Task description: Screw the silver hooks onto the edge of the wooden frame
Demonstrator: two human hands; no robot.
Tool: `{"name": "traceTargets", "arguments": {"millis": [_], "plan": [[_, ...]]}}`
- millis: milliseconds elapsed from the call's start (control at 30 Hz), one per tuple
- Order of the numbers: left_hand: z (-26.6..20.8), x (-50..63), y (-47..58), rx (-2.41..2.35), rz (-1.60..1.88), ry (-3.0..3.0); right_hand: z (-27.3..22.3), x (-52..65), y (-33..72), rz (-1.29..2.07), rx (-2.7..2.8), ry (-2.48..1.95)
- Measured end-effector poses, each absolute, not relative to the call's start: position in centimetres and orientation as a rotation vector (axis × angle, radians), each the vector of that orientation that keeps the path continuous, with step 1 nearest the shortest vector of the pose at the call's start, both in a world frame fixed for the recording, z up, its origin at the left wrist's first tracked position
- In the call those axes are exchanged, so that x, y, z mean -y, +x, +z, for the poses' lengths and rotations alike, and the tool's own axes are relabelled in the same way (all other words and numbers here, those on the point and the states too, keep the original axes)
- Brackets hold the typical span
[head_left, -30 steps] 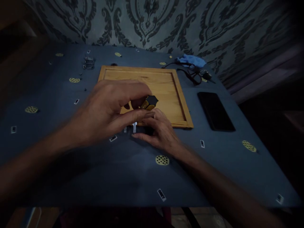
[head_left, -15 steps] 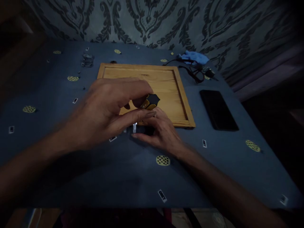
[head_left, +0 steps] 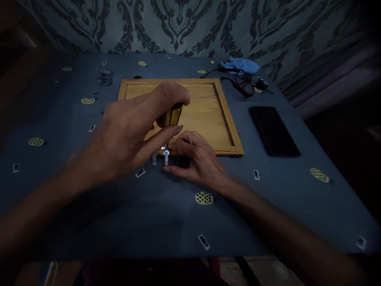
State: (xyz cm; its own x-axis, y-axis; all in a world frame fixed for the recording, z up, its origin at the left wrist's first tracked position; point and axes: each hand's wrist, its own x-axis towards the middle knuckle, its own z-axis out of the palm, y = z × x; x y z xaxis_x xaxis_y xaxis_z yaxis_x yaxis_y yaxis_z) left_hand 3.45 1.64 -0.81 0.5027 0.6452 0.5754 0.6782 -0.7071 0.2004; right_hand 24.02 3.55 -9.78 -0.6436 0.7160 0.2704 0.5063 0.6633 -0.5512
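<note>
My left hand (head_left: 127,127) is closed around a screwdriver (head_left: 174,115) with a yellow and black handle. The tool stands nearly upright, its tip down at a small shiny metal bracket (head_left: 166,157) on the near edge of a wooden framed panel (head_left: 235,139). My right hand (head_left: 199,161) is curled at that edge, with forefinger and thumb tip close about the bracket. Its contact with the wood is partly hidden. Just left of the bracket, a second narrow metal piece (head_left: 154,159) shows below my left hand.
Small metal or clear pieces (head_left: 105,77) lie at the back left. Eyeglasses (head_left: 242,87) and a blue cloth (head_left: 240,65) lie at the back right. A black phone (head_left: 274,131) rests right of the panel. A patterned wall bounds the blue tablecloth (head_left: 238,222).
The screwdriver has gone from tilted to nearly upright as my left hand turned. The metal bracket shows more fully. My right hand stays at the panel's near edge; the view shifted slightly.
</note>
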Motion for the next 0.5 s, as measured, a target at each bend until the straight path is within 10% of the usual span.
{"name": "traceTargets", "arguments": {"millis": [500], "plan": [[-0.41,-1.82,3.88,1.25,-1.079,-2.621,-9.24,-3.87,23.91,0.629,2.434,-0.943]]}}
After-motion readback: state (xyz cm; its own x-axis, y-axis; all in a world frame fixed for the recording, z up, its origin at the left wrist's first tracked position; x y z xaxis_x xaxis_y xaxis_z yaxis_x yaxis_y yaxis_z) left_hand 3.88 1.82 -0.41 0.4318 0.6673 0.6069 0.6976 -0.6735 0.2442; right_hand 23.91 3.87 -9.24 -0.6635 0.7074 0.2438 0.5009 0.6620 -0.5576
